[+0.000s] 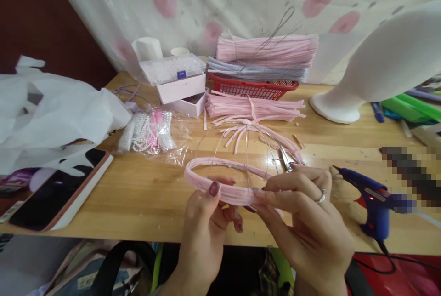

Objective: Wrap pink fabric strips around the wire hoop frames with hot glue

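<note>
Pink band (234, 193) is held above the front of the worktop (158, 204), with thin wires arched behind it. Band is clamped between thumb and fingers of the left hand (203, 227); just to the right, it is pinched by the right hand (306, 208). Metal tool (285, 159) is partly hidden behind the right hand (pliers or scissors, can't tell). Glue gun (367, 185) is laid to the right, red indicator lit. Bundled pink strips (255, 107) are placed behind, before a red basket (251, 88). Left side is occupied by bagged beads (151, 133) and a phone (58, 192).
</note>
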A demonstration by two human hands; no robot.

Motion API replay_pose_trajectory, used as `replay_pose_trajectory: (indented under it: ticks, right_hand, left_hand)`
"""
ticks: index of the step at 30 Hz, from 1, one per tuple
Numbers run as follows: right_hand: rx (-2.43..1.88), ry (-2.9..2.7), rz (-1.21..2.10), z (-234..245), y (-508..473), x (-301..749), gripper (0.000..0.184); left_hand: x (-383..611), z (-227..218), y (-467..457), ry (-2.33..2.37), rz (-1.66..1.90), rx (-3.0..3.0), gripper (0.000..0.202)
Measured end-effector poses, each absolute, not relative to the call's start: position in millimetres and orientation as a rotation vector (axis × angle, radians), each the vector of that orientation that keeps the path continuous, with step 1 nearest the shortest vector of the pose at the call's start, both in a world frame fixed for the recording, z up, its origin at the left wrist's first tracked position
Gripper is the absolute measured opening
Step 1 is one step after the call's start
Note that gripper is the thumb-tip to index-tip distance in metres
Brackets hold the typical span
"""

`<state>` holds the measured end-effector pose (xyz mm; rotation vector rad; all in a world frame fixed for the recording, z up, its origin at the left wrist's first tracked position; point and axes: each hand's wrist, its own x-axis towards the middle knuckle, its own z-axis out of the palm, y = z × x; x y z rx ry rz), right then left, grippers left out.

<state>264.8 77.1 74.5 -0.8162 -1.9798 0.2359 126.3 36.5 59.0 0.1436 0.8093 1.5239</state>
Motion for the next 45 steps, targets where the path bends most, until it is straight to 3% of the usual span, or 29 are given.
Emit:
replay_pose_trajectory:
  ticks: [6, 21, 28, 45]
  right_hand:
    - [-0.81, -2.044, 0.171, 72, 73, 256, 0.023]
    - [-0.799, -2.088, 0.171, 70, 72, 257, 0.021]
    - [-0.805, -2.05, 0.227, 67, 71, 256, 0.02]
    - [-0.834, -2.019, 0.371, 52, 62, 247, 0.018]
  left_hand:
    - [118, 70, 32, 0.946, 1.493, 0.143, 0.022]
    - [121, 73, 30, 1.116, 1.521, 0.233, 0.028]
    - [120, 62, 27, 1.144, 1.512, 0.3, 0.021]
    - [110, 33, 17, 1.208, 1.57, 0.319, 0.03]
